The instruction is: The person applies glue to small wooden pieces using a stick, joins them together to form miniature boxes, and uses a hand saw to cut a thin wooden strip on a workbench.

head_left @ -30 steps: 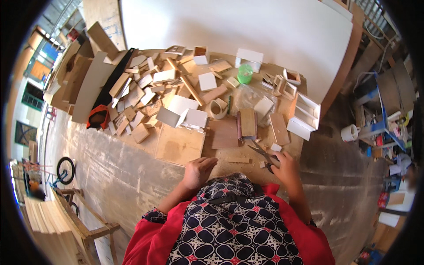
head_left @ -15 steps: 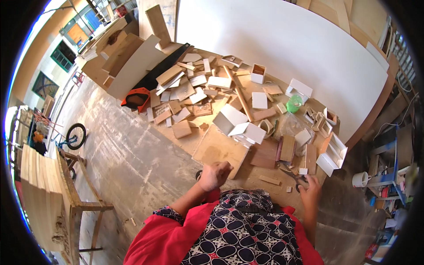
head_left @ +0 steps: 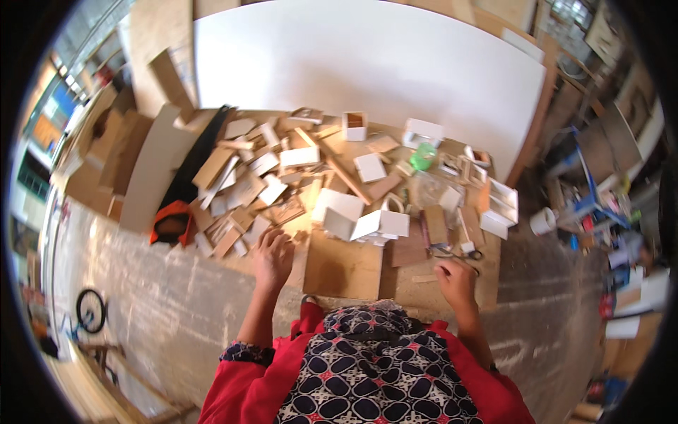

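Scissors point(head_left: 456, 255) at four o'clock on the table point(head_left: 418, 292), right hand point(head_left: 456, 278) at their six o'clock, fingers curled, grip impossible to tell, left hand point(head_left: 274, 253) pointing toward twelve o'clock, fingers loosely parted near wood offcuts point(head_left: 247, 191)

Has a scuffed grey floor point(head_left: 176, 318) with streaky pale marks and a broad white panel point(head_left: 395, 63) upright at the back. Brightens at left, near a dark green window point(head_left: 33, 182). Holds cluttered, blue-edged shelving point(head_left: 590, 196) at right.
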`<control>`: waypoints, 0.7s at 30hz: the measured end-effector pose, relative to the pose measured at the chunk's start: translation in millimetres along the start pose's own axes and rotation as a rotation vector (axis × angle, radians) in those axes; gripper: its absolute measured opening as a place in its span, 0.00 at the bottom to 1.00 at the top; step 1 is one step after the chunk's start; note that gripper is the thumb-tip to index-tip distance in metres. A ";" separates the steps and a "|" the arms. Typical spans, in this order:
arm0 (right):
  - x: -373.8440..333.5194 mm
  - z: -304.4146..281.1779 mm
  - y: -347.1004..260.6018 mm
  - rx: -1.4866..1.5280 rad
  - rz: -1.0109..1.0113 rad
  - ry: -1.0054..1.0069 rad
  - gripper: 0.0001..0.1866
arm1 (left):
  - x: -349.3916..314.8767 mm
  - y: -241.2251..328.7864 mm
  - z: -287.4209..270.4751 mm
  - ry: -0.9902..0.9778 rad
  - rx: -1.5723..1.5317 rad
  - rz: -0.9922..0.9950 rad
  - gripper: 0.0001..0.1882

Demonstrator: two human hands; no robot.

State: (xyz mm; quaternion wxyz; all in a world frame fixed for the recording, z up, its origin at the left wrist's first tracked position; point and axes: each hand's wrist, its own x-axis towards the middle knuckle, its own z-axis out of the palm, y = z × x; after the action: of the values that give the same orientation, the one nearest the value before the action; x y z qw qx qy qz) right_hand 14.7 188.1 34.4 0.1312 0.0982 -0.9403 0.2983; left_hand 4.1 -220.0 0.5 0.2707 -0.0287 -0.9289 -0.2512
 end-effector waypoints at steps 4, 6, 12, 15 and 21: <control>16.5 1.0 0.3 -0.107 -0.006 0.064 0.02 | 6.2 6.0 3.0 -0.006 -0.073 0.047 0.08; 27.7 -2.6 19.2 -0.109 0.022 0.091 0.02 | 6.9 10.0 2.6 -0.003 -0.103 0.040 0.07; 90.7 -10.4 84.8 -0.059 0.203 0.076 0.06 | -3.8 31.5 -16.5 0.039 -0.088 0.004 0.06; 132.8 -5.2 120.5 -0.048 0.119 0.103 0.07 | -20.8 45.0 -21.4 0.084 -0.057 -0.048 0.06; 219.3 15.5 159.7 -0.176 0.086 0.067 0.07 | -56.6 90.5 -23.5 0.084 0.023 -0.167 0.06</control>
State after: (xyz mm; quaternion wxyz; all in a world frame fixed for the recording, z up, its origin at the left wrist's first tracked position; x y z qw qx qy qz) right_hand -237.7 283.9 3.7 0.1578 0.0360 -0.9612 0.2232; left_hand 80.9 -147.7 29.2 0.2877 0.0626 -0.9187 -0.2632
